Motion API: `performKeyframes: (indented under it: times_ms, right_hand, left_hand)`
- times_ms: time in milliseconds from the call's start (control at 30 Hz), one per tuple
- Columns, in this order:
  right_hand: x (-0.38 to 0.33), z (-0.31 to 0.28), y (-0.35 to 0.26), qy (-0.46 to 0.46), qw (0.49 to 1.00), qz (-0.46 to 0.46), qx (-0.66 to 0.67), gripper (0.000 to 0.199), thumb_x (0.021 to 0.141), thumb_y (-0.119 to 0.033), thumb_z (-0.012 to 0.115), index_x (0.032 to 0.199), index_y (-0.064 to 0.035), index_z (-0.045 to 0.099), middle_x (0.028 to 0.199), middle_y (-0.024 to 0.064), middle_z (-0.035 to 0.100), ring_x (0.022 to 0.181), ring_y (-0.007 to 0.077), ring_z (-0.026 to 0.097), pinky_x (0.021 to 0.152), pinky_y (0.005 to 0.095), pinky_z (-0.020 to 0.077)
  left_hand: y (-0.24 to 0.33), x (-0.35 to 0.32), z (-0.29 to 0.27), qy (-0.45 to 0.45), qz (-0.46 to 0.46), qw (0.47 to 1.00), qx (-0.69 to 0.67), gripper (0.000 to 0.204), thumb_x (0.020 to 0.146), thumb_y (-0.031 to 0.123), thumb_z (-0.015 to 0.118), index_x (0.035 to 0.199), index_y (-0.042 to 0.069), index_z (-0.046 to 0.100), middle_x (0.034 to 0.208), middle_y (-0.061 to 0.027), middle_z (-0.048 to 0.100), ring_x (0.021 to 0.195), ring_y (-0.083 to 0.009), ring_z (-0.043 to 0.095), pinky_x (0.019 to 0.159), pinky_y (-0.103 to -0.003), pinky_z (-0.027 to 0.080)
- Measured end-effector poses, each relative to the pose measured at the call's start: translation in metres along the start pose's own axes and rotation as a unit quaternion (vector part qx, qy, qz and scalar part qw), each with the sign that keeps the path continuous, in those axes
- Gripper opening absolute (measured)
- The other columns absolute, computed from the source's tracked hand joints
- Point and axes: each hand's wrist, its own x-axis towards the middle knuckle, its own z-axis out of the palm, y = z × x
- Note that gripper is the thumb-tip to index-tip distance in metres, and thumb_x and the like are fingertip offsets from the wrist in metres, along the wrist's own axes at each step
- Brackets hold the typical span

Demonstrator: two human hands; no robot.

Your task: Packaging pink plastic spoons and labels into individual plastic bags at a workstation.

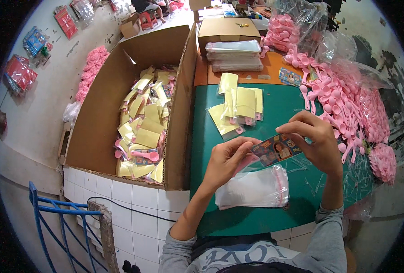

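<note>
Over the green table, my left hand (227, 159) is closed on a pink plastic spoon (246, 163), mostly hidden by the fingers. The left end of a colourful printed card (278, 150) lies against that hand's fingertips. My right hand (316, 141) pinches the card near its other end, between thumb and fingers. Beneath both hands rests a stack of clear plastic bags (252, 189). Beyond them sit several packed bags with pale yellow cards (245, 102), with bits of pink showing through.
To the left stands a tall open cardboard box (177, 132) with many packed bags inside. Loose pink spoons (336, 100) are heaped along the table's right side. Farther back are printed cards (289, 76), stacked clear bags (234, 55) and a closed carton (229, 29). A blue metal rail (59, 209) is at lower left.
</note>
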Motion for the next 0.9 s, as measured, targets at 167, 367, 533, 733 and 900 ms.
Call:
performKeyframes:
  times_ms: [167, 367, 533, 733, 900]
  right_hand:
    - [-0.002, -0.013, 0.003, 0.075, 0.996, 0.042, 0.033, 0.017, 0.074, 0.002, 0.060, 0.089, -0.0059, 0.062, 0.082, 0.0077, 0.057, 0.072, 0.0217, 0.061, 0.060, 0.0298, 0.0482]
    - [-0.002, -0.009, 0.002, 0.047, 0.999, -0.011, -0.008, 0.018, 0.071, 0.002, 0.062, 0.086, -0.0061, 0.062, 0.079, 0.0079, 0.056, 0.070, 0.0217, 0.060, 0.058, 0.0299, 0.0480]
    - [-0.001, 0.004, -0.002, -0.010, 1.000, -0.023, 0.013, 0.016, 0.070, 0.001, 0.062, 0.085, -0.0042, 0.058, 0.076, 0.0090, 0.054, 0.067, 0.0244, 0.058, 0.058, 0.0318, 0.0470]
    - [0.005, 0.029, 0.003, -0.159, 0.981, 0.045, 0.101, 0.023, 0.069, -0.006, 0.065, 0.088, -0.0029, 0.053, 0.076, 0.0132, 0.053, 0.070, 0.0294, 0.057, 0.061, 0.0341, 0.0459]
    - [-0.003, 0.043, 0.013, -0.183, 0.975, 0.007, 0.127, 0.013, 0.069, -0.007, 0.065, 0.079, -0.0010, 0.059, 0.077, 0.0147, 0.061, 0.070, 0.0277, 0.061, 0.062, 0.0317, 0.0462]
  left_hand:
    - [0.000, 0.000, 0.000, -0.028, 0.009, 0.999, -0.024, 0.025, 0.092, 0.017, 0.048, 0.102, -0.002, 0.060, 0.083, -0.0097, 0.065, 0.077, -0.0085, 0.062, 0.065, -0.017, 0.050]
    - [-0.004, 0.003, 0.000, -0.029, 0.011, 0.999, -0.021, 0.025, 0.091, 0.016, 0.049, 0.102, -0.003, 0.059, 0.086, -0.0093, 0.065, 0.078, -0.0094, 0.062, 0.067, -0.019, 0.051]
    - [-0.008, 0.002, 0.002, -0.062, 0.032, 0.997, 0.023, 0.026, 0.090, 0.016, 0.050, 0.107, -0.002, 0.057, 0.086, -0.0079, 0.065, 0.078, -0.0087, 0.061, 0.066, -0.020, 0.051]
    - [0.001, -0.002, 0.006, -0.036, 0.043, 0.988, 0.142, 0.039, 0.087, 0.020, 0.055, 0.123, 0.008, 0.047, 0.076, -0.0095, 0.066, 0.069, -0.0108, 0.062, 0.058, -0.027, 0.049]
    - [-0.017, 0.004, 0.002, 0.029, 0.110, 0.884, 0.454, 0.052, 0.086, 0.031, 0.054, 0.131, 0.010, 0.037, 0.071, -0.0145, 0.065, 0.061, -0.0156, 0.063, 0.054, -0.030, 0.046]
